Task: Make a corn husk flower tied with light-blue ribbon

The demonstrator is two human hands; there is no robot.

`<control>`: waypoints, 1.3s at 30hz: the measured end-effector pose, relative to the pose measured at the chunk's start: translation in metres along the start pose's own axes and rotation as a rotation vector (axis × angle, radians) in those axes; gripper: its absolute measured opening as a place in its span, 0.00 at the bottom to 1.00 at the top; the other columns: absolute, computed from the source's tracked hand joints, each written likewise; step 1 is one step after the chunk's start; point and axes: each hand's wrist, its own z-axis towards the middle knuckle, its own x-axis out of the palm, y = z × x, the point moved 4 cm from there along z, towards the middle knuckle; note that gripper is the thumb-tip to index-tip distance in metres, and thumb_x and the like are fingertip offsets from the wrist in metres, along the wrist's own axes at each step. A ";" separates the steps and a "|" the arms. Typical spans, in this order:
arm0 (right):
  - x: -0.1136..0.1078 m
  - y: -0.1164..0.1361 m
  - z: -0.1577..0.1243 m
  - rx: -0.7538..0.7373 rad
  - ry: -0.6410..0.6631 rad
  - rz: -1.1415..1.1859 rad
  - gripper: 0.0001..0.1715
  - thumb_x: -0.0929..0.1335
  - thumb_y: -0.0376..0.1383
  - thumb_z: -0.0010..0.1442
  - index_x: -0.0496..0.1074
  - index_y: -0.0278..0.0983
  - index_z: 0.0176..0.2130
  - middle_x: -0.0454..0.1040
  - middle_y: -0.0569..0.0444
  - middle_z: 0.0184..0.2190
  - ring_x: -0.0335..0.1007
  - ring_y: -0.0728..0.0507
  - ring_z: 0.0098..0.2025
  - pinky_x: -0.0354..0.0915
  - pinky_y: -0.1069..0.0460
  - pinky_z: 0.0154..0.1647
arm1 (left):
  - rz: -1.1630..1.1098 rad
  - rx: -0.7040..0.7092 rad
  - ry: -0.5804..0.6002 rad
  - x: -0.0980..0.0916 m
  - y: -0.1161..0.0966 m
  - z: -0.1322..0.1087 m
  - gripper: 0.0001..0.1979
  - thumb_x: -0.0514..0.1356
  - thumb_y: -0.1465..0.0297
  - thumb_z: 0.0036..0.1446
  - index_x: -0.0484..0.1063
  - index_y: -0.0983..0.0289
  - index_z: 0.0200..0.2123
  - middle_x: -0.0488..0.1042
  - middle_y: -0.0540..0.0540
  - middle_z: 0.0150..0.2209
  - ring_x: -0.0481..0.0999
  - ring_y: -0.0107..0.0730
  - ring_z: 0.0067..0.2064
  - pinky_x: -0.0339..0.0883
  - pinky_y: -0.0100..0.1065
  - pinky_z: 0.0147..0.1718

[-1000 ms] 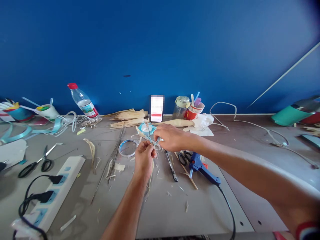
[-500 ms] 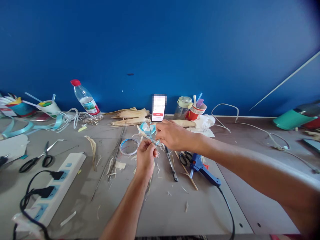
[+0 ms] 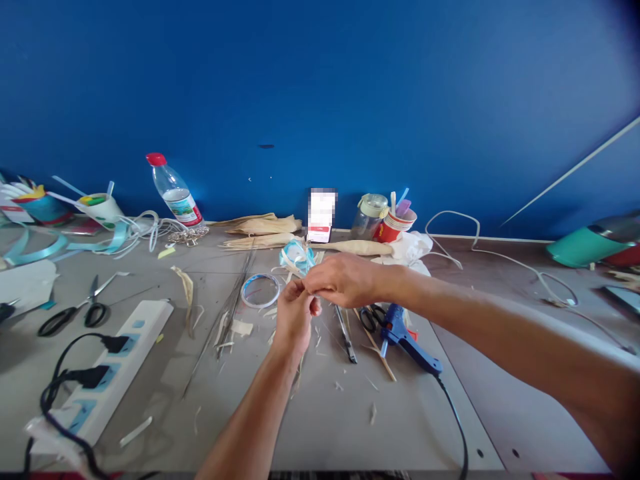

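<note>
My left hand [image 3: 293,315] is closed, with thumb and fingers pinched on a thin stem-like piece with light-blue bits, now mostly covered by the fingers. My right hand [image 3: 343,279] comes in from the right and meets the left fingertips. Its fingers are closed too, and what they pinch is hidden. Just beyond the hands lies a light-blue ribbon roll [image 3: 295,256] among pale strips. A roll of tape [image 3: 260,291] rests flat to the left of my left hand. Beneath my right forearm are a black-handled pair of scissors [image 3: 369,320] and a dark utility knife [image 3: 346,337].
A blue glue gun [image 3: 410,340] with its cord lies right. Thin wires [image 3: 233,300] and dried husks [image 3: 265,225] are left and behind. A phone [image 3: 320,217] leans on the wall beside a jar [image 3: 369,217]. A power strip [image 3: 110,370] and more scissors [image 3: 93,307] are far left.
My right hand has come down and slightly left, closing against my left fingertips. The stem with light-blue bits, visible between the hands before, is now largely covered.
</note>
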 end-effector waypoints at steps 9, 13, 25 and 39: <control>0.002 -0.014 -0.001 0.152 -0.122 0.203 0.13 0.60 0.29 0.57 0.72 0.37 0.32 0.73 0.56 0.28 0.63 0.50 0.30 0.54 0.55 0.30 | -0.002 0.007 -0.005 0.001 -0.005 -0.001 0.05 0.59 0.76 0.42 0.65 0.65 0.25 0.61 0.44 0.17 0.58 0.18 0.17 0.50 0.27 0.19; 0.005 -0.020 0.003 0.284 -0.120 0.244 0.12 0.61 0.30 0.55 0.73 0.37 0.32 0.74 0.56 0.28 0.63 0.51 0.29 0.53 0.55 0.30 | -0.042 0.005 0.020 0.001 -0.002 -0.001 0.06 0.61 0.75 0.43 0.65 0.65 0.26 0.62 0.44 0.18 0.59 0.18 0.18 0.50 0.27 0.20; 0.002 -0.030 0.005 0.555 -0.275 0.333 0.08 0.63 0.31 0.50 0.71 0.35 0.28 0.74 0.55 0.28 0.65 0.50 0.30 0.56 0.55 0.31 | -0.244 0.009 0.027 0.003 -0.007 -0.005 0.09 0.65 0.75 0.43 0.66 0.64 0.28 0.64 0.45 0.22 0.62 0.18 0.21 0.53 0.27 0.23; 0.015 -0.050 0.000 0.886 -0.013 0.972 0.03 0.65 0.27 0.44 0.65 0.34 0.21 0.65 0.59 0.15 0.49 0.55 0.15 0.46 0.56 0.17 | -0.109 0.090 0.122 0.007 -0.009 -0.010 0.07 0.64 0.70 0.47 0.68 0.64 0.29 0.67 0.47 0.21 0.64 0.21 0.23 0.55 0.28 0.26</control>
